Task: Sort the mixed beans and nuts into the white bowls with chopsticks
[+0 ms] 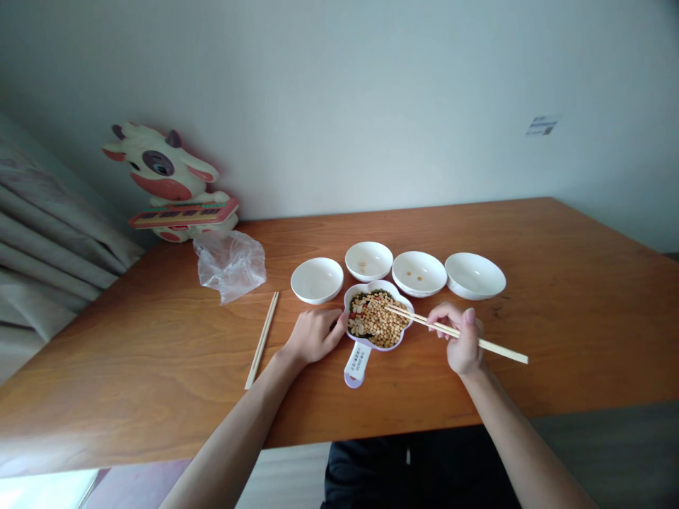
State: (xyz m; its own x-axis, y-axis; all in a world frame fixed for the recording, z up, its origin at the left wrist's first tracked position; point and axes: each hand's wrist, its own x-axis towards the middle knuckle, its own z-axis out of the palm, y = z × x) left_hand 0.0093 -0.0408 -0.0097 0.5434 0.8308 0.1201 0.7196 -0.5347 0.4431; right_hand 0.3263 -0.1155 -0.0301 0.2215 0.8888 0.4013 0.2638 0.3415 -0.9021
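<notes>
Here, chopsticks (419,319), between right fingers (469,331); dish (386,347), against left fingers (338,329)

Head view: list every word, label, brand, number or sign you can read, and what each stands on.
Nothing can be read with certainty.
Label on the handled dish: dark characters, too small to read.
Sticker on the wall: lines of print and a dark square, too blurred to read.
Red patch on the cow toy: too small to tell.
</notes>
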